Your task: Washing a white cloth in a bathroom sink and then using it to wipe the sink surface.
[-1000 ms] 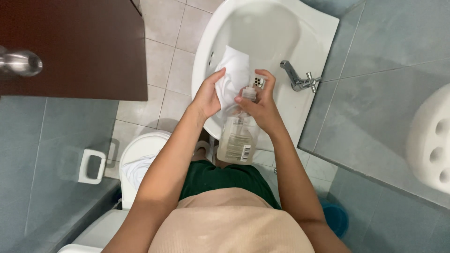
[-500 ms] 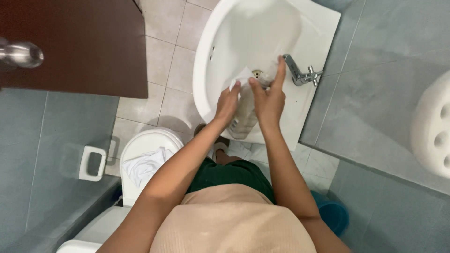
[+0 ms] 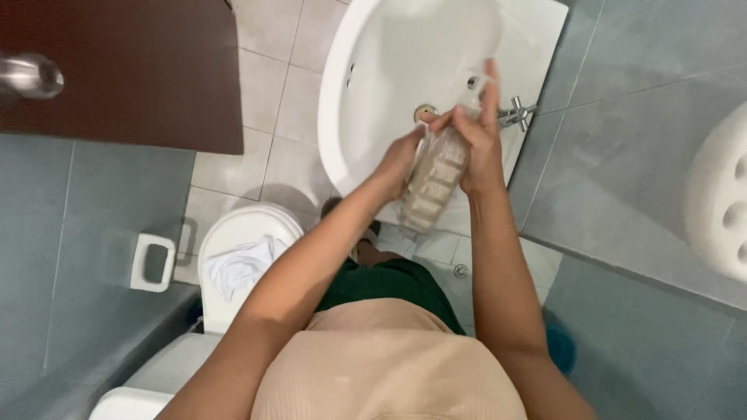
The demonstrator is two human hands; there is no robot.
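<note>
We have one view only, from a camera on the head, looking steeply down along the chest and arms. It faces the sink (image 3: 366, 109) at the top of the frame, with the floor (image 3: 288, 101) far below and the door (image 3: 132, 78) at upper left. The hands sit near, mid-frame; the toilet (image 3: 233, 233) lies lower left.

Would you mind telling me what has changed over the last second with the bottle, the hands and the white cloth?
Both hands carried the clear bottle from the basin's near edge further over the sink, towards the tap. The white cloth seen earlier at the left hand no longer shows. The right hand keeps its grip on the bottle. The toilet, the cloth lying on it and the door stayed put.
</note>
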